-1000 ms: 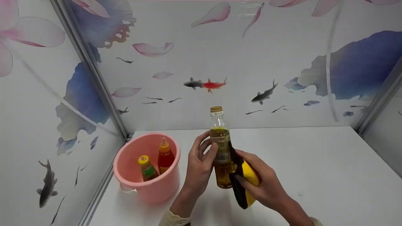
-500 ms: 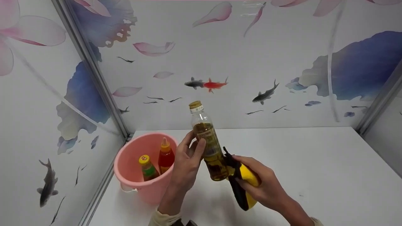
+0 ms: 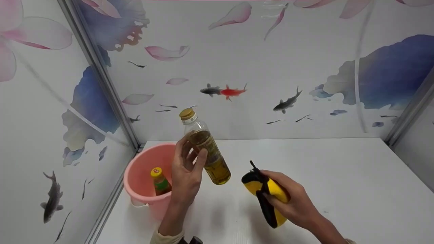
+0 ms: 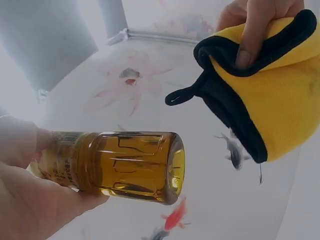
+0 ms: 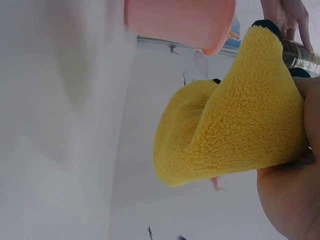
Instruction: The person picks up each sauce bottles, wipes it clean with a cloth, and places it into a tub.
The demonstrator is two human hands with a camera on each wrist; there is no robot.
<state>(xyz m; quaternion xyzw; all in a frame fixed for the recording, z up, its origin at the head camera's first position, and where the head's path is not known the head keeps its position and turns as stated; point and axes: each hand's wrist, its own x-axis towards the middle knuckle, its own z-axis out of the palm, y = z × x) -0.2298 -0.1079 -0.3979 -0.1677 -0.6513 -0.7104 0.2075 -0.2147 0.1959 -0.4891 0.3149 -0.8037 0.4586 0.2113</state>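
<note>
My left hand (image 3: 186, 173) grips a clear bottle of golden-brown oil (image 3: 212, 154) with a gold cap, tilted with its top to the left above the table. The left wrist view shows the bottle's base (image 4: 140, 167) pointing away from the palm. To the right, my right hand (image 3: 295, 200) pinches a folded yellow cloth (image 3: 279, 193) with black edging and a small hanging loop. Its fluffy yellow side (image 5: 240, 115) fills the middle of the right wrist view. Cloth and bottle are apart.
A pink bucket (image 3: 134, 184) stands on the white table (image 3: 339, 176) at the left, partly behind my left hand. Inside it is a yellow-capped bottle (image 3: 160, 181) with a green label. Printed wall panels rise behind and at the left.
My left hand has carried the oil bottle left and tilted it, away from the cloth. It now hides the red sauce bottle in the bucket. My right hand has shifted slightly right.
</note>
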